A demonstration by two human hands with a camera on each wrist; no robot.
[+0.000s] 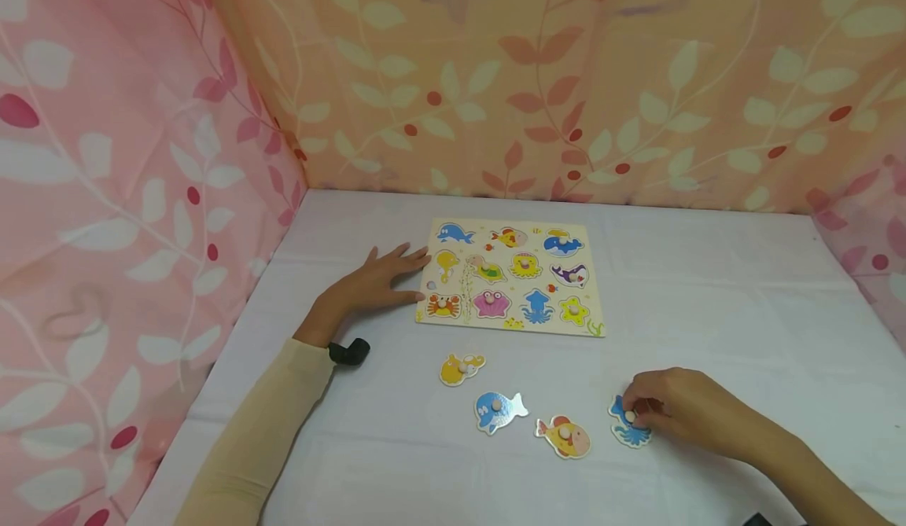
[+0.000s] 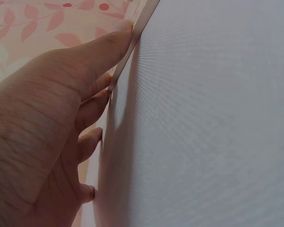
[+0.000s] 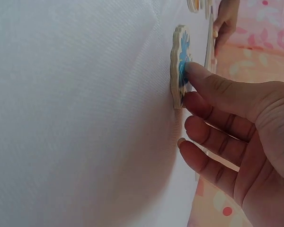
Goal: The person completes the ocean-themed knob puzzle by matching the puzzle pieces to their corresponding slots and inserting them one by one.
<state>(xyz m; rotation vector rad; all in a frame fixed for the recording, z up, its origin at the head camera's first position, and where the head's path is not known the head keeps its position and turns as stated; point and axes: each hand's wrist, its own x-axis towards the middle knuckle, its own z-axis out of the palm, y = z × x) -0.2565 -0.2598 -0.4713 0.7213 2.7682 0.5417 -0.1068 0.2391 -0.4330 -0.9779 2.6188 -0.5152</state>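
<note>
At the back middle of the table lies a wooden puzzle board with sea-animal shapes. My left hand rests beside it with fingers spread, thumb and fingertips touching its left edge; the left wrist view shows the thumb against that edge. At the front right, my right hand pinches a blue squid puzzle piece by its knob. In the right wrist view the squid piece stays close to the cloth, thumb and index finger at its face, the other fingers loosely bent.
Loose pieces lie in front of the board: a yellow seahorse piece, a blue dolphin piece and an orange fish piece. White cloth covers the table. Patterned curtains stand behind and at both sides.
</note>
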